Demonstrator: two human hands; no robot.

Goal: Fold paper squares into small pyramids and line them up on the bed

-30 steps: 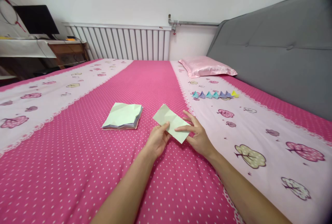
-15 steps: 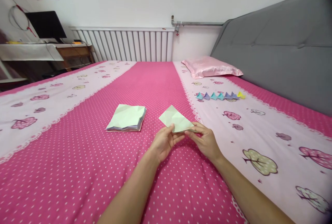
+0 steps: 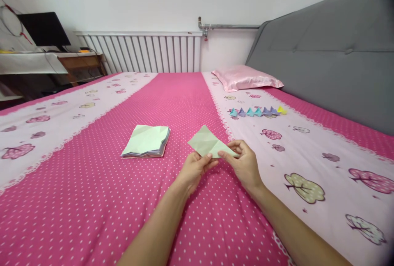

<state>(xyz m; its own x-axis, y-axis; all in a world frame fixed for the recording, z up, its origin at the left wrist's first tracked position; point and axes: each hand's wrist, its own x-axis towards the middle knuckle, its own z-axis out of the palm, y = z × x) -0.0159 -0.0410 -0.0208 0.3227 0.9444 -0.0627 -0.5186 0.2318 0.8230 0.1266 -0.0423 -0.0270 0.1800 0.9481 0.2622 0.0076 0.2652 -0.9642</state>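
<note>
In the head view, a square stack of paper [image 3: 146, 139], pale green on top with bluish and pinkish edges beneath, lies on a bed cover [image 3: 184, 95] of bright pink with white dots, bordered by pale bands printed with trees. Just to the right of the stack, two bare hands hold a pale green, folded piece of paper [image 3: 203, 139], creased, with one corner pointing away from the person and a narrow tip toward the right. The left hand [image 3: 191, 172] has a narrow grip on its near edge, thumb on top and fingers underneath. The right hand [image 3: 245, 165] also grips narrowly, thumb pressed on the paper near that tip, fingers curled behind. Whether the paper touches the cover cannot be told.

Farther off, to the right beyond the stack, stands a row of small, pointed paper pieces [image 3: 257, 112] in light blue, purple and yellow. Well beyond the stack, also rightward, a shiny pink satin pillow [image 3: 246, 78] rests beside a grey padded headboard [image 3: 326, 60]. Directly beyond the stack, at the wall, is a white ribbed radiator [image 3: 140, 52].
</note>
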